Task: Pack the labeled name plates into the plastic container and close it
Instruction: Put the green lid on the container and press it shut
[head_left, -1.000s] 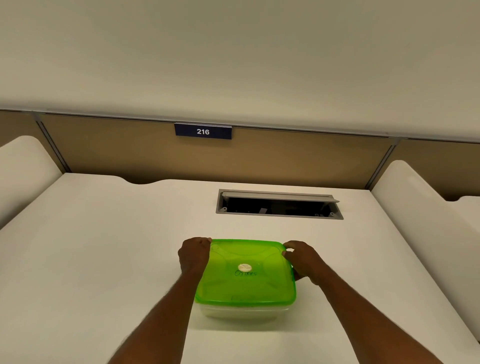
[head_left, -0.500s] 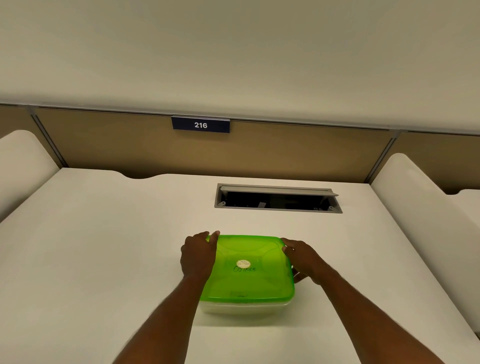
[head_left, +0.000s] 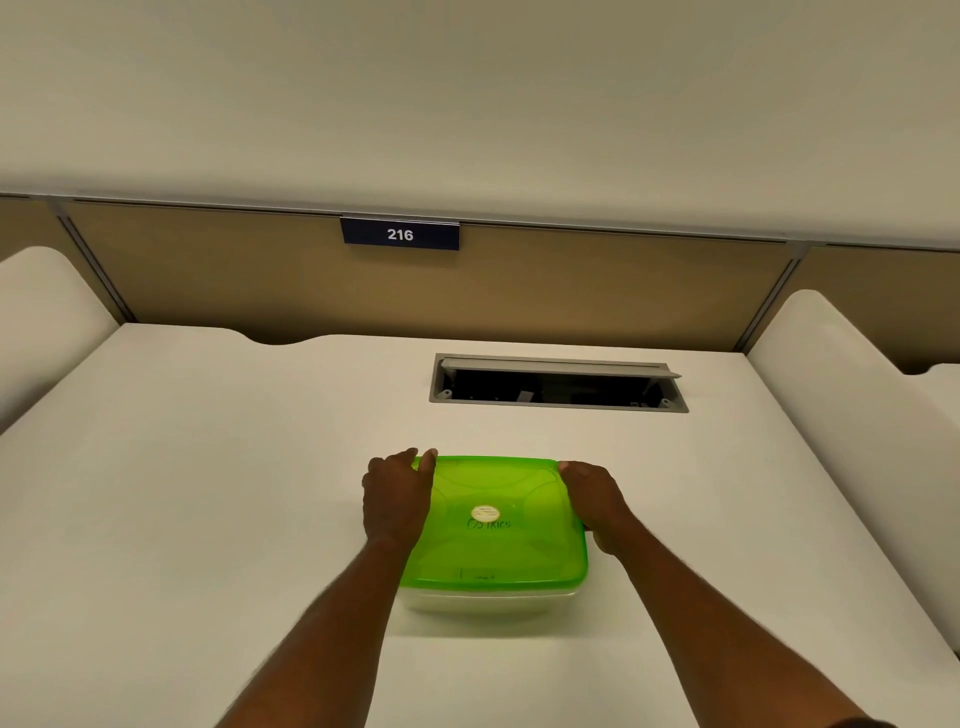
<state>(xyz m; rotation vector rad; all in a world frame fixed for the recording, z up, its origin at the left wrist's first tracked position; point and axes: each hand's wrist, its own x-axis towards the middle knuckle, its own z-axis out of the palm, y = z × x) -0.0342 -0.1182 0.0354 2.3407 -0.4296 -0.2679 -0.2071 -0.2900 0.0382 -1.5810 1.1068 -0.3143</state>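
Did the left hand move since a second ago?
Yes. The left hand slid a little to the right, from the corner onto the green lid, closer to the round sticker. Its fingers now lie flatter on top.

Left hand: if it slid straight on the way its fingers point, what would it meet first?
The left hand lies on the green lid, fingers pointing away and slightly right. Beyond them is bare table, then probably the left end of the open cable hatch; depth is hard to judge.
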